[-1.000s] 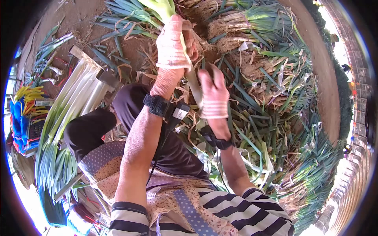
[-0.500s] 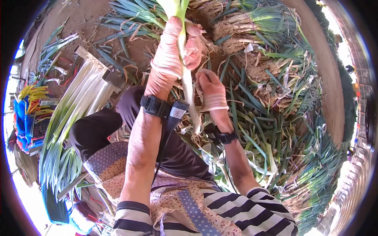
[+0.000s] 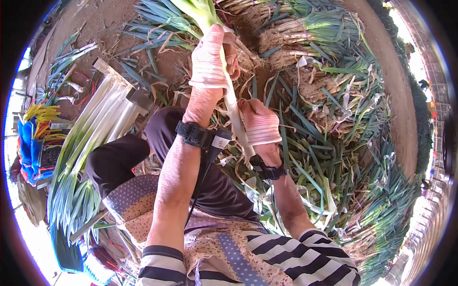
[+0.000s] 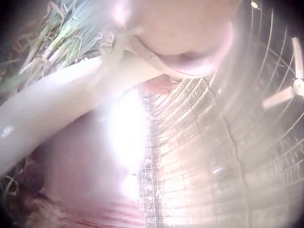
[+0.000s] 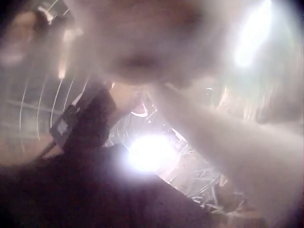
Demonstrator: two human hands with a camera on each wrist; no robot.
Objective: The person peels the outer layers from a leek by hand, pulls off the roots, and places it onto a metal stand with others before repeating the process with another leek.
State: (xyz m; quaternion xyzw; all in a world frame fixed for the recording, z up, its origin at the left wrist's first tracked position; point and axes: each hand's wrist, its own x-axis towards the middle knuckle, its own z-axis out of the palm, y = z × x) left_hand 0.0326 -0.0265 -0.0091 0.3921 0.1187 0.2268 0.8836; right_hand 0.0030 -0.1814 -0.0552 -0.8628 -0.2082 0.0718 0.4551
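Note:
A long leek (image 3: 232, 102) with a white stalk and green top runs slantwise in front of the person's body. The left hand (image 3: 208, 59), in a pink-and-white striped knit glove, grips it high on the stalk just below the leaves. Lower down, the right hand (image 3: 259, 121), gloved alike, has its curled fingers pinching the stalk's side. The pale stalk (image 4: 52, 102) crosses the left wrist view, with the palm above it. In the blurred right wrist view, the stalk (image 5: 223, 135) extends down to the right from beneath the hand.
Cleaned leeks (image 3: 98, 119) lie stacked in a metal-ended rack at the left. Rooted, untrimmed bundles (image 3: 305, 40) lie at the upper right, and loose leaves (image 3: 310, 157) cover the ground right of the knees. Blue and yellow ties (image 3: 33, 138) hang at the far left.
The right hand, apart from the stalk half a second ago, has come up against it. The left hand keeps its grip; it tilted the leek more upright, then back to a slant.

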